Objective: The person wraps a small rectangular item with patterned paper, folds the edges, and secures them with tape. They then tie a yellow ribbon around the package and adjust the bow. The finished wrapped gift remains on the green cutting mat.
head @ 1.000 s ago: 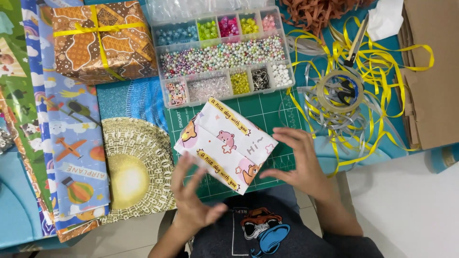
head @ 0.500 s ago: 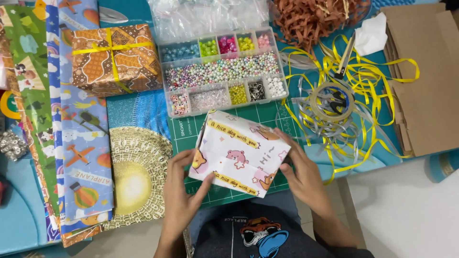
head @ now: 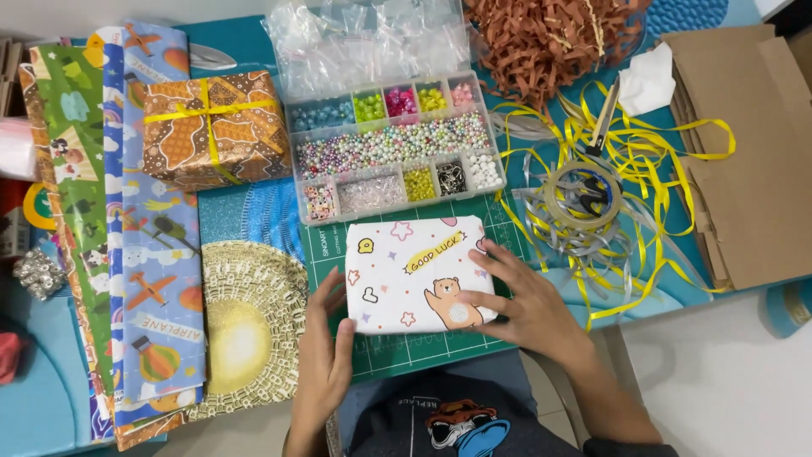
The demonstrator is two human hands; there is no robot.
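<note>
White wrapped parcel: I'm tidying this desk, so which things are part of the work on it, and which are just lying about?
In use:
white wrapped parcel
left hand
right hand
green cutting mat

Lying about:
bead box
brown wrapped box
yellow ribbon
tape roll
wrapping paper sheets

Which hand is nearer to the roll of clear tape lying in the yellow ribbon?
The right hand. It rests on the right edge of the white wrapped box, just lower left of the tape roll. The left hand is at the box's left side, much farther away.
</note>
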